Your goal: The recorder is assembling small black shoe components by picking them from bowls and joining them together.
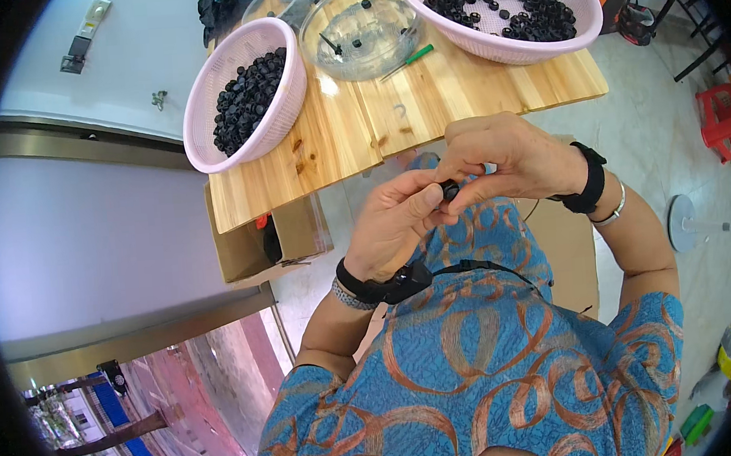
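Just beyond my lap, short of the table edge, my two hands meet around a small round black part (pixel 449 190). My left hand (pixel 399 217) pinches it between thumb and fingers. From the other side, my right hand (pixel 496 161) has its thumb and fingertips closed on the same part. Its exact kind is partly hidden by the fingers. On the table, a pink basket (pixel 199 112) at the left holds a heap of similar black parts (pixel 251 100). A larger pink basket (pixel 488 47) at the right holds more, spread around a bare middle.
Between the baskets sits a clear plastic tray (pixel 318 41) with a few black pieces and a green-handled tool (pixel 419 54) by its rim. Below the wooden table (pixel 334 137) stands a cardboard box (pixel 240 249). A red stool (pixel 724 122) stands at the right.
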Demonstrator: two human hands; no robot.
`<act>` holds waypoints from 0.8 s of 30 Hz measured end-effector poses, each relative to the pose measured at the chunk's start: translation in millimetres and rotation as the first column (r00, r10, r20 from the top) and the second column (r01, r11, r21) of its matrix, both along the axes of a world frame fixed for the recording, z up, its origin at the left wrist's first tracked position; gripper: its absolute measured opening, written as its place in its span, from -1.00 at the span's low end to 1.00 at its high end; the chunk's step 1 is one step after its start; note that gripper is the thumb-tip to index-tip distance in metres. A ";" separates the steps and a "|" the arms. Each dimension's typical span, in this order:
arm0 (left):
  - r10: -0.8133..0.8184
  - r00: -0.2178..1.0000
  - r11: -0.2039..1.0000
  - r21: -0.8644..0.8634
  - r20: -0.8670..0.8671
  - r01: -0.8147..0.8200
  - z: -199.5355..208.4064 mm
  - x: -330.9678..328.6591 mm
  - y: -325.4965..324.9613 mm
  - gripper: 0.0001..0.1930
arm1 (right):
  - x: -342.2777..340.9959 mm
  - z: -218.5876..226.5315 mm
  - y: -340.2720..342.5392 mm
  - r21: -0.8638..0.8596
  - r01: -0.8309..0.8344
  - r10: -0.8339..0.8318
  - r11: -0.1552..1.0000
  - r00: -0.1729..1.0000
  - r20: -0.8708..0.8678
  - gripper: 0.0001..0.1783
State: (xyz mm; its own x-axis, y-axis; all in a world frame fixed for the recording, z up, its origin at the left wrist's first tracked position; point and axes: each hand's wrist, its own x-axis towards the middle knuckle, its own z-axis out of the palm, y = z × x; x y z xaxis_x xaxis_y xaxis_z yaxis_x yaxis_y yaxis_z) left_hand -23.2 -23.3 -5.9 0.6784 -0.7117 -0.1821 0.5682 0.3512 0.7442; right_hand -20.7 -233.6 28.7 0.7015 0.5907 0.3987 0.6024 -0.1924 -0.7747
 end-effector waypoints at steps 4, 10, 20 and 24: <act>-0.057 0.992 0.997 -0.056 -0.108 0.051 -4.2 -3.5 1.1 -0.71 | 1.2 -0.1 -0.2 -0.022 -0.062 0.062 0.998 0.998 0.012 -0.66; -0.033 0.991 0.997 -0.071 -0.129 0.024 -14.1 -2.8 -3.4 -0.69 | 5.9 -3.9 -1.0 -0.148 -0.008 0.030 0.989 0.988 0.152 -0.65; -0.057 0.997 0.996 -0.067 -0.045 0.054 0.4 4.5 -14.2 -0.61 | 10.6 -21.4 3.5 -0.144 0.200 -0.139 0.969 0.926 0.352 -0.63; -0.082 0.992 0.996 0.013 -0.092 0.084 6.8 8.7 -12.4 -0.57 | 12.9 -21.0 3.1 -0.129 0.207 -0.147 0.970 0.918 0.368 -0.63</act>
State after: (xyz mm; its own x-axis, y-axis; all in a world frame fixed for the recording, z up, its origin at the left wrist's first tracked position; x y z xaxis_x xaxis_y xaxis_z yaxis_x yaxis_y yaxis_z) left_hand -14.6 -35.6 0.9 0.5970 -0.7614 -0.2526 0.6607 0.2880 0.6932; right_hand -7.8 -230.5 7.7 0.6313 0.5472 0.5495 0.7752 -0.4256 -0.4668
